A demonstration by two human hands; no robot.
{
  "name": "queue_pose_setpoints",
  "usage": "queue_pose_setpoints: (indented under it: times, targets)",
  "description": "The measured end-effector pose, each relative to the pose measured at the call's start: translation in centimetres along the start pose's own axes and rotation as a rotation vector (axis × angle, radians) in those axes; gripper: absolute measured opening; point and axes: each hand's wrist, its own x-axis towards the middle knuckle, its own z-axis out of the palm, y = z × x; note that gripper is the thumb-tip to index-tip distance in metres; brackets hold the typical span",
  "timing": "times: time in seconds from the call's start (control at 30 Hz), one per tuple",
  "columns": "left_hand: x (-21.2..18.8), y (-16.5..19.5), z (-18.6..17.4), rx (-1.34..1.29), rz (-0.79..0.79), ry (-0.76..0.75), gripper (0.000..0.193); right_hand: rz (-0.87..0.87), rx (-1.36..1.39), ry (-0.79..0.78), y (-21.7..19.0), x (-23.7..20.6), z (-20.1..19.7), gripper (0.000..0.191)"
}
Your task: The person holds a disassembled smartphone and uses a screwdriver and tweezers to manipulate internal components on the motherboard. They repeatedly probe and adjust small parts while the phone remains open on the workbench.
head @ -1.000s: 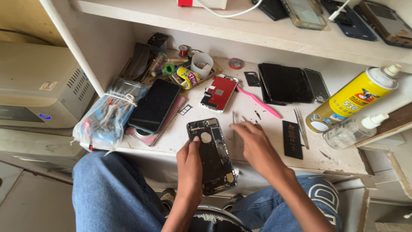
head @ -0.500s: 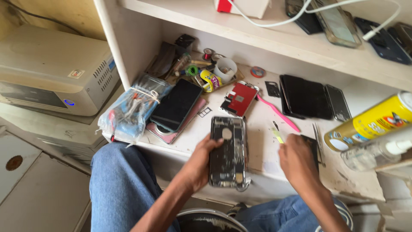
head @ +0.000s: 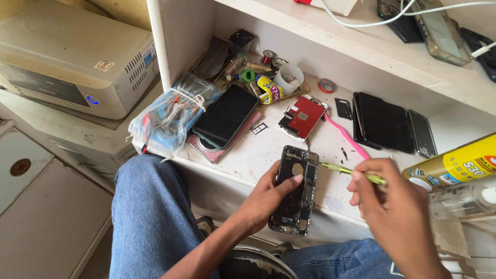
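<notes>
1. The left hand [head: 266,199] is gripping an opened phone chassis [head: 295,190]; its thumb is lying across the exposed innards and the fingers are curling under the left edge, clamped on the phone body.
2. The chassis is lying lengthwise at the front edge of the white work shelf [head: 248,155], its lower end overhanging the edge above the person's lap.
3. The right hand [head: 395,214] is pinching a slim yellow-green screwdriver [head: 354,173], fingers closed together around the handle.
4. The tool's tip is pointing left and sitting just beside the chassis's upper right corner; whether it is touching, I cannot tell.
5. A red-backed display assembly [head: 302,117] is lying on the shelf behind the chassis, with a pink pry tool [head: 347,137] just to its right.
6. A dark phone [head: 225,117] is resting screen-up on a pinkish phone back, left of the red assembly.
7. A clear plastic bag of tools [head: 168,119], tied with a band, is sitting at the shelf's left end.
8. A stack of black screens [head: 385,122] is lying at the right rear.
9. A yellow spray can [head: 454,165] is lying on its side at far right, a clear bottle [head: 462,199] beneath it.
10. A beige electrical unit [head: 67,57] with a blue lamp is sitting to the left of the shelf.
11. Blue jeans [head: 147,217] are covering the person's knees below.
</notes>
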Motion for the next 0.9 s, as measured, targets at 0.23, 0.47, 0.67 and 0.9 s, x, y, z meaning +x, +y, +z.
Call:
queue_pose_setpoints:
  times: [0.23,0.47,0.67,0.9]
  targets:
    - [-0.3,0.1,0.3,0.065,0.117,0.052,0.057,-0.127,-0.193,-0.029,-1.3,1.3,2.0,0.017]
    - [-0.5,0.6,-0.3,0.059,0.070,0.045,0.058,-0.263,-0.225,0.012,-1.8,2.1,3.7,0.020]
    - [-0.8,0.7,-0.4,0.078,0.098,0.037,0.057,-0.260,-0.251,-0.015,-2.0,2.1,4.2,0.021]
    - [-0.9,0.8,-0.5,0.086,0.079,0.038,0.057,-0.257,-0.254,-0.018,-2.1,2.1,4.2,0.021]
